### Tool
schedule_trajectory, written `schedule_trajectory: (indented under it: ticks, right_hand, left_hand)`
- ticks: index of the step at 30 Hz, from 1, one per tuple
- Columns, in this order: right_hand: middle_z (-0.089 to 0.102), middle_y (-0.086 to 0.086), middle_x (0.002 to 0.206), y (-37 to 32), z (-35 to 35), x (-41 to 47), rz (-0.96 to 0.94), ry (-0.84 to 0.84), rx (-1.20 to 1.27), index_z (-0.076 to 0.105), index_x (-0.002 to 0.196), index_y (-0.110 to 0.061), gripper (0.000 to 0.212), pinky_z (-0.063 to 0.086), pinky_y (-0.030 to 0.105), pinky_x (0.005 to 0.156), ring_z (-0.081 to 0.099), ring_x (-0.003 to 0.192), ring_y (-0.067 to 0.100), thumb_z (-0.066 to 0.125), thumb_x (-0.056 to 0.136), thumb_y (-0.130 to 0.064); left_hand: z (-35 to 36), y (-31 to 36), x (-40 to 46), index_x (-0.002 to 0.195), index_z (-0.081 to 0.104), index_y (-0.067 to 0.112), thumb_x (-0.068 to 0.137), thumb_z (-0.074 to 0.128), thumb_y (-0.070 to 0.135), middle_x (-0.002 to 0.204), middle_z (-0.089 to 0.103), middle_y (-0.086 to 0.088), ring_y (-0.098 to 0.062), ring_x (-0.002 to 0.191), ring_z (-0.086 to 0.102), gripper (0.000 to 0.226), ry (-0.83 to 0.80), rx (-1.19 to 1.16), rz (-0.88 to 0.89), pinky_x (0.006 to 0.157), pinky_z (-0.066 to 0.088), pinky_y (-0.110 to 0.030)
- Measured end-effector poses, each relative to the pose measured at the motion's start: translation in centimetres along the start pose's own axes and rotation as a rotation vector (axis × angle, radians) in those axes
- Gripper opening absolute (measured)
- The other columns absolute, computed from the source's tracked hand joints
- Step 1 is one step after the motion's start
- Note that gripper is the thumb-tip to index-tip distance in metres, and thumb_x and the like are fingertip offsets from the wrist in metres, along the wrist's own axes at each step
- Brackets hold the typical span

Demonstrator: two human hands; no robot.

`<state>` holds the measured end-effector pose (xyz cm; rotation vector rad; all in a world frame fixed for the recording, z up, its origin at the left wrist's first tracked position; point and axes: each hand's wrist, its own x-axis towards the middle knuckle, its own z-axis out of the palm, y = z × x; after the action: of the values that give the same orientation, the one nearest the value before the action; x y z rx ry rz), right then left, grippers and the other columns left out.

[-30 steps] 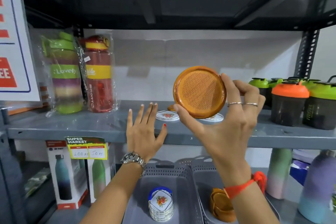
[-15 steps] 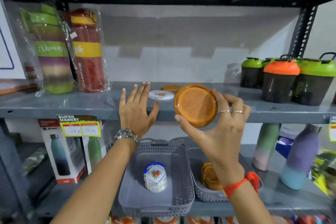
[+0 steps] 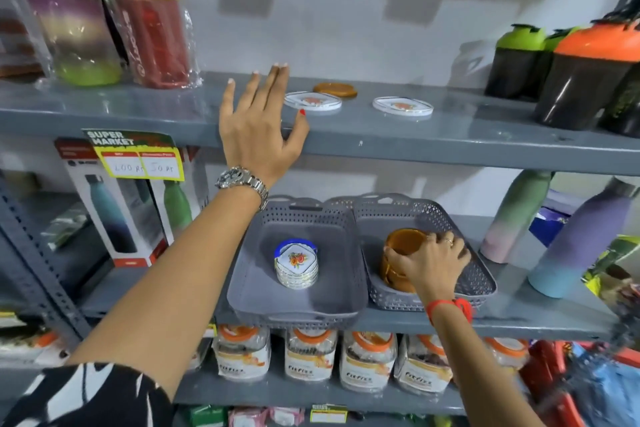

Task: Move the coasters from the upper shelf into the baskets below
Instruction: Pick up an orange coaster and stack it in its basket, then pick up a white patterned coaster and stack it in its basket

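Coasters: my right hand (image 3: 431, 262) grips the orange one (image 3: 403, 242) on the stack in the right basket (image 3: 479, 282), left hand (image 3: 258, 125) spread empty at the upper shelf (image 3: 450, 135) (three remain there), so release, then take the nearest white coaster (image 3: 312, 101).

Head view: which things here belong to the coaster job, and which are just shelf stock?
Job: three round coasters on upper shelf, two white floral, one orange; left grey basket; right grey basket; both hands.
Stock: wrapped bottles, shaker cups, jars.
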<state>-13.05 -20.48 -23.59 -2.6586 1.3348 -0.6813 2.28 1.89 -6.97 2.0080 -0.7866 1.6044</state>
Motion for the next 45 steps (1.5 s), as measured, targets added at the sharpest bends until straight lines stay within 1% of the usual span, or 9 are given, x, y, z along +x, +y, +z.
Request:
schedule_trajectory:
  ticks: [5,13,20,26,31,34,37,40,45]
  right_hand:
    - [0.045,0.02,0.138,0.8,2.9,2.0,0.084,-0.24,-0.1,0.062,0.119,-0.006,0.084,0.02,0.061,0.112,0.032,0.132,0.038,0.065,0.065,-0.071]
    - [0.053,0.013,0.135,0.6,4.7,2.6,0.111,-0.381,-0.088,0.057,0.124,-0.01,0.078,0.01,0.067,0.112,0.027,0.137,0.035,0.058,0.075,-0.07]
    - [0.032,0.013,0.151,0.6,4.8,2.6,0.126,-0.503,-0.125,0.048,0.135,-0.012,0.083,0.006,0.069,0.11,0.016,0.143,0.036,0.046,0.079,-0.074]
    - [0.053,0.022,0.127,-1.7,1.1,0.4,0.035,0.017,0.173,0.057,0.121,-0.002,0.058,0.035,0.052,0.101,0.041,0.119,0.039,0.054,0.087,-0.049]
    - [0.065,0.012,0.098,-5.5,-7.3,-1.7,-0.23,0.737,0.629,0.067,0.098,-0.009,0.028,0.038,0.04,0.081,0.051,0.09,0.032,0.057,0.083,-0.031]
    - [0.063,0.014,0.093,-7.5,-12.8,-1.5,-0.352,0.894,0.749,0.067,0.094,-0.007,0.021,0.037,0.039,0.08,0.048,0.087,0.03,0.062,0.082,-0.023]
    - [0.062,0.015,0.098,-9.6,-17.0,0.8,-0.36,0.754,0.624,0.066,0.102,-0.007,0.033,0.04,0.043,0.081,0.047,0.093,0.033,0.061,0.079,-0.031]
    - [0.059,0.016,0.116,-11.3,-19.1,4.3,-0.265,0.411,0.303,0.06,0.117,-0.008,0.055,0.037,0.045,0.092,0.045,0.11,0.036,0.065,0.076,-0.045]
    - [0.05,0.02,0.135,-12.1,-20.2,9.2,-0.113,-0.04,0.13,0.051,0.128,-0.006,0.09,0.013,0.068,0.109,0.032,0.132,0.041,0.067,0.066,-0.069]
  left_hand:
    - [0.3,-0.2,-0.1,0.136,0.05,0.012,0.089,0.042,0.041,0.134,0.055,-0.004,-0.025,0.123,0.052,0.056,0.031,0.008,0.001,0.107,0.028,-0.046]
    - [0.6,-0.2,0.0,0.135,0.052,0.014,0.088,0.043,0.041,0.134,0.056,-0.002,-0.024,0.123,0.052,0.055,0.074,0.03,-0.001,0.104,0.032,-0.045]
    - [0.5,-0.1,-0.1,0.136,0.052,0.014,0.088,0.044,0.041,0.134,0.056,-0.001,-0.023,0.123,0.052,0.055,0.058,0.034,-0.009,0.104,0.032,-0.044]
    - [0.3,-0.2,0.0,0.136,0.051,0.013,0.088,0.043,0.04,0.134,0.056,-0.003,-0.024,0.123,0.052,0.055,0.023,0.025,-0.005,0.105,0.031,-0.045]
    - [-0.1,-0.1,0.1,0.135,0.051,0.012,0.089,0.041,0.041,0.134,0.055,-0.005,-0.025,0.124,0.051,0.056,-0.004,-0.002,-0.013,0.106,0.03,-0.046]
    - [-0.3,0.1,0.2,0.134,0.053,0.01,0.089,0.04,0.041,0.132,0.057,-0.006,-0.026,0.122,0.052,0.056,-0.02,-0.013,-0.02,0.105,0.032,-0.047]
    - [-0.5,0.2,0.2,0.133,0.053,0.009,0.089,0.04,0.041,0.132,0.057,-0.007,-0.027,0.122,0.053,0.056,-0.037,-0.027,-0.028,0.104,0.033,-0.047]
    - [-0.6,0.2,0.2,0.133,0.053,0.008,0.089,0.038,0.042,0.132,0.057,-0.008,-0.027,0.121,0.053,0.058,-0.067,-0.032,-0.03,0.104,0.034,-0.047]
    - [-0.7,0.3,0.3,0.134,0.053,0.009,0.088,0.037,0.043,0.133,0.056,-0.007,-0.027,0.121,0.053,0.059,-0.1,-0.028,-0.047,0.104,0.033,-0.046]
